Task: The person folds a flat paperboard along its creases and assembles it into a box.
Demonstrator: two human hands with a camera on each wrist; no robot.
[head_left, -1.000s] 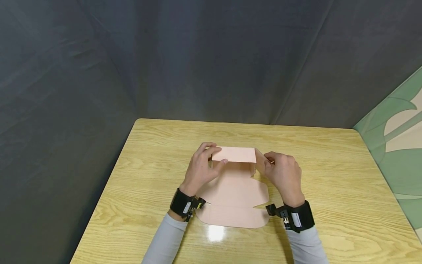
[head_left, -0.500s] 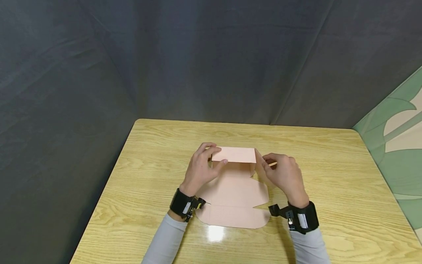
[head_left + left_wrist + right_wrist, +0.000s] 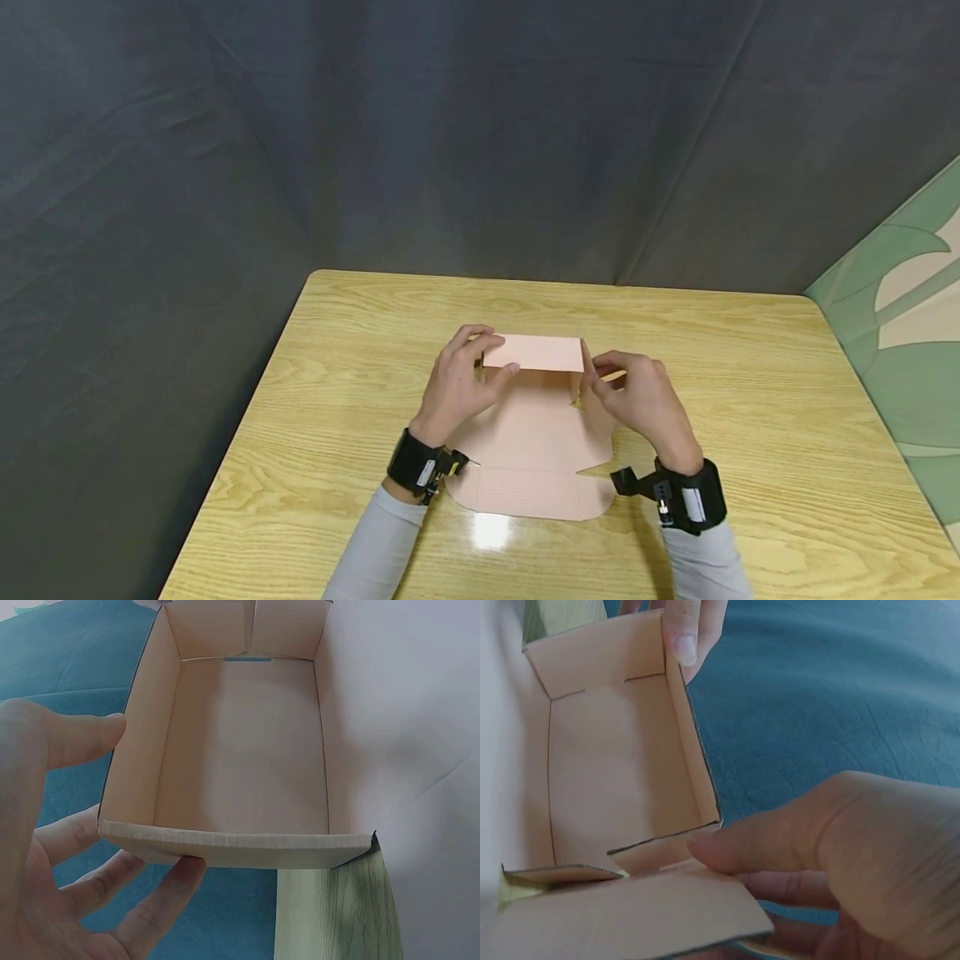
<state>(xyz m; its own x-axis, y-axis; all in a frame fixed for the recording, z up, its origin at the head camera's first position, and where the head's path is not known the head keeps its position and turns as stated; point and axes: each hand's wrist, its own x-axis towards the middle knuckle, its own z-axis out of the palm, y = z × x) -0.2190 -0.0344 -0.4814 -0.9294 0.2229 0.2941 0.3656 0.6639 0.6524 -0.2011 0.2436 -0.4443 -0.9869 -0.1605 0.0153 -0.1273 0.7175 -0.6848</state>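
A partly folded pale pink cardboard box [image 3: 536, 352] stands on its side on the table, its lid panel [image 3: 534, 442] lying flat toward me. My left hand [image 3: 459, 383] holds the left end, thumb at the near edge and fingers around the end wall. In the left wrist view the box's inside shows, with fingertips pressed to the outside of the end wall [image 3: 240, 847]. At the right end my right hand [image 3: 641, 396] pinches the loose side flap [image 3: 660, 911] between thumb and fingers. This flap angles outward beside the shorter tabs. The fingers behind it are partly hidden.
The wood-grain table [image 3: 765, 400] extends around the box on all sides. A dark curtain [image 3: 480, 142] hangs behind its far edge and along the left. Green leaf-patterned cloth [image 3: 915, 392] lies off the right edge. Both wrists carry black camera straps [image 3: 690, 496].
The right hand has shifted slightly right, and the side flap has turned more edge-on, now reaching down toward the lid panel. The left hand keeps its hold at the same spot.
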